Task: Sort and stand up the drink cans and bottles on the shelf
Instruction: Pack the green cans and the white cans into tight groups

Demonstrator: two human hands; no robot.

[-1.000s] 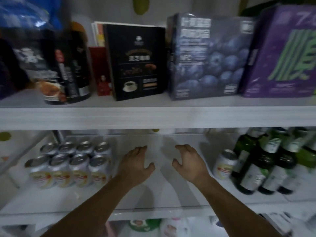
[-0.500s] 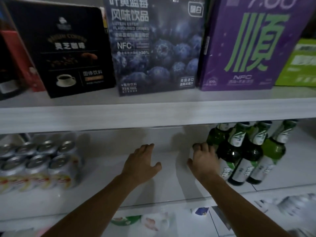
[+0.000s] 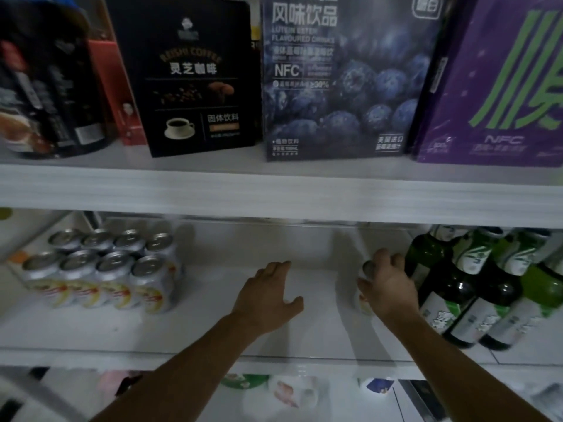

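Lower shelf (image 3: 182, 330), seen from above my two arms. Half a second ago my right fingers (image 3: 393, 261) lay over the single can (image 3: 368, 269) and hid it. Now they are curled round it, thumb on the near side and the other fingers on the far side, and its silver lid shows between them. A second ago those fingers were spread over bare shelf, and the can stood apart from them on their right. My left fingers (image 3: 277, 268) are as they were: straight, slightly spread, palm down, holding nothing; I cannot tell whether they touch the shelf. The held can has a dull silver lid and a pale body, with a trace of red and yellow print below my thumb. Most of the body is covered, and I cannot tell whether its base is off the shelf. Just to the right of my right fingers stand the green bottles (image 3: 451, 287), dark and light glass with white-and-green labels, packed close. Well to the left of my left fingers stand the eight cans (image 3: 106, 266), upright in two rows of four, touching, with silver lids and white bodies banded in red and yellow. Above all the fingers, the upper shelf carries a black coffee box (image 3: 195, 77), a blueberry carton (image 3: 338, 86) and a purple carton (image 3: 499, 86).
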